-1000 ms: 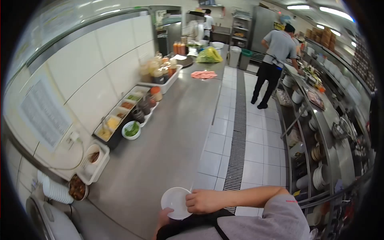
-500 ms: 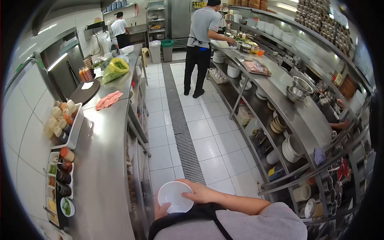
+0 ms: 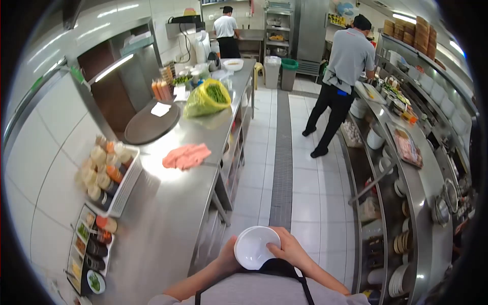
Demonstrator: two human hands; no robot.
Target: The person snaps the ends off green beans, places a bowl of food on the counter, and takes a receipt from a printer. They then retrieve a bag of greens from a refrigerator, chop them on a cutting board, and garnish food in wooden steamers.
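Close to my body I hold white bowls [image 3: 257, 248], tilted so that the inside of the top one faces me. A second rim shows along the left edge, so at least two look nested. My right hand [image 3: 291, 247] is closed on the right side, its thumb over the rim. On the other side my left hand [image 3: 230, 253] grips the bowls, its fingers mostly hidden behind them. A steel counter [image 3: 152, 239] stands to the left of my hands.
On the left counter are a pink cloth [image 3: 186, 156], a yellow bag of greens [image 3: 208, 99], a round dark tray [image 3: 151, 122], a basket of squeeze bottles [image 3: 124, 185] and a condiment rack [image 3: 84, 244]. A co-worker [image 3: 345, 76] stands at the right counter; another [image 3: 226, 33] works farther back.
My view has swung left, so the left counter and both co-workers appear farther right. The bowls stay in my two hands, and a second rim now shows. The nearer co-worker's stance is wider.
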